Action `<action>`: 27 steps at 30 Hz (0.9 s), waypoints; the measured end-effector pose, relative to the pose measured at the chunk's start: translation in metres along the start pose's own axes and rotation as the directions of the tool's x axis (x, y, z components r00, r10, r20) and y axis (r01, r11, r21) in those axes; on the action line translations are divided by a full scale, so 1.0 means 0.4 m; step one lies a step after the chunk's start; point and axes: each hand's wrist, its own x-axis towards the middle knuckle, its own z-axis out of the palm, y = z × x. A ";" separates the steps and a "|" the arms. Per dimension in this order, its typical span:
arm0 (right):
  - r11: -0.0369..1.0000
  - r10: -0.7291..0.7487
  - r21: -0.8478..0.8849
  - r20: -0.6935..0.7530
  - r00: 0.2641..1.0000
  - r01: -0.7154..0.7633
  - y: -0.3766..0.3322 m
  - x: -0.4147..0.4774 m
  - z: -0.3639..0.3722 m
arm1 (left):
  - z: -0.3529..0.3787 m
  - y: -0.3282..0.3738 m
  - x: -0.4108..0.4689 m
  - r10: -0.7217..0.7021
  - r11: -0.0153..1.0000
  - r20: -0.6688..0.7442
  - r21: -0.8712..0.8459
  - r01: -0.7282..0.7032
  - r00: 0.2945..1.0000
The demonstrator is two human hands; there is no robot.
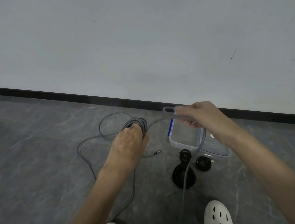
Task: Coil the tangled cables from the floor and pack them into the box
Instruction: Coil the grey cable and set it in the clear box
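While its loose loops trail over the floor well left of the box [181, 143], the grey cable [138, 123] sits coiled in the left grip [128, 143], whose fingers curl round it. Above the box, the right grip [202, 118] pinches a stretch of that cable. Three black coils [183, 177] lie just before the box.

Left hand [129, 139] grips grey cable coil [137, 123]; right hand [199, 115] pinches its strand above clear box [184, 140].
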 end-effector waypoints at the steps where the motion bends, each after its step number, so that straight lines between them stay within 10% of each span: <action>1: 0.990 -0.004 -0.139 0.016 1.000 0.006 0.007 -0.003 0.001 | -0.002 0.001 0.000 0.006 1.000 0.004 0.013 -0.006 1.000; 7: 0.821 -0.166 -0.520 0.175 0.970 0.234 0.029 -0.011 0.021 | -0.002 0.006 -0.002 0.070 0.997 0.037 0.027 -0.071 0.997; 13: 0.853 -0.327 -0.442 -0.038 0.944 0.278 0.010 -0.002 0.022 | -0.005 -0.002 0.001 0.067 0.995 0.062 -0.076 -0.062 0.996; 18: 0.974 -0.061 0.212 -0.093 0.994 0.080 -0.011 0.000 0.022 | 0.001 0.006 0.000 0.052 0.990 0.083 -0.134 -0.041 0.995; 27: 0.493 0.024 0.855 0.175 0.984 -0.164 -0.023 0.002 -0.053 | -0.005 -0.018 0.002 0.000 0.875 0.165 -0.478 0.080 0.986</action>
